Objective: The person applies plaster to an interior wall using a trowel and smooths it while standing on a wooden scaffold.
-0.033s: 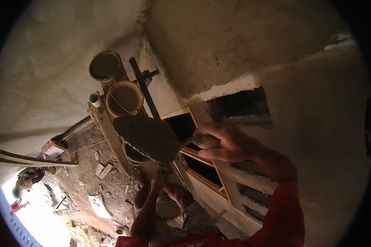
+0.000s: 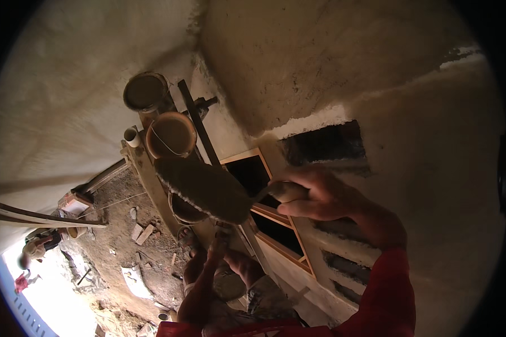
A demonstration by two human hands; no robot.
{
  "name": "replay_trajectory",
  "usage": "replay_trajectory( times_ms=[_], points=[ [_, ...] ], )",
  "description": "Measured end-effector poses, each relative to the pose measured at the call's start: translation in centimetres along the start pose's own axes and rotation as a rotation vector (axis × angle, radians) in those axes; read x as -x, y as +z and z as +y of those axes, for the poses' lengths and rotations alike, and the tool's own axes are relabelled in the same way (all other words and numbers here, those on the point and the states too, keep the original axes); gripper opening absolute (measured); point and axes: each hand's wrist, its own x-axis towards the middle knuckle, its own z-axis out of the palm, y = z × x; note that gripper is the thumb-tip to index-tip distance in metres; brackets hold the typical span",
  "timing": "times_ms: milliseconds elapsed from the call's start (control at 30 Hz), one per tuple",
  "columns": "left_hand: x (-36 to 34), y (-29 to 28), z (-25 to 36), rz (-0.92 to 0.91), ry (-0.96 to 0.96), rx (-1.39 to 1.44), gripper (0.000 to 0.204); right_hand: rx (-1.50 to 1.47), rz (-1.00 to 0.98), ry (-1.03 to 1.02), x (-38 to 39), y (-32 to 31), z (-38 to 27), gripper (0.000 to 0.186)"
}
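The right hand [image 2: 320,196] is closed around the handle of one plastering hawk [image 2: 205,188], a flat board loaded with dark, wet mortar that juts out to the left of the hand, tilted, with its long face turned toward the camera. The left hand [image 2: 216,253] sits below the hawk, just under its lower corner; its fingers reach upward toward the board's underside, but whether they grip anything cannot be told, as the hand is in shadow and partly hidden by the board. Both forearms wear red sleeves [image 2: 385,303]. Above and to the left of the right hand stand two round pans, one orange-rimmed pan [image 2: 171,135] just past the hawk's upper end, and one darker pan [image 2: 145,91] beyond it, both resting on a wooden scaffold plank [image 2: 143,168]. A third bowl-shaped vessel [image 2: 183,210] peeps out from under the hawk's lower edge. One small white cup [image 2: 131,136] stands beside the orange-rimmed pan. Behind the right hand is one wood-framed window opening [image 2: 258,168] set in a rough plastered wall [image 2: 320,67]. Far below the left hand lies dirt ground [image 2: 118,241] strewn with scraps, and at the lower left edge one other person [image 2: 36,250] is seen, small and well apart.
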Motion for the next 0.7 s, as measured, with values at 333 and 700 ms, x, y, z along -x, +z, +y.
replay_trajectory(
  times_ms=[333,700],
  points=[
    [2.9,-5.0,3.7,-0.072,-0.326,0.524,0.036,0.221,1.208,0.532,10.3,-15.3,1.0,0.024],
    [5.3,5.4,1.6,0.001,0.042,0.310,0.021,0.404,-0.010,0.391,-1.5,17.8,17.5,0.036]
  ],
)
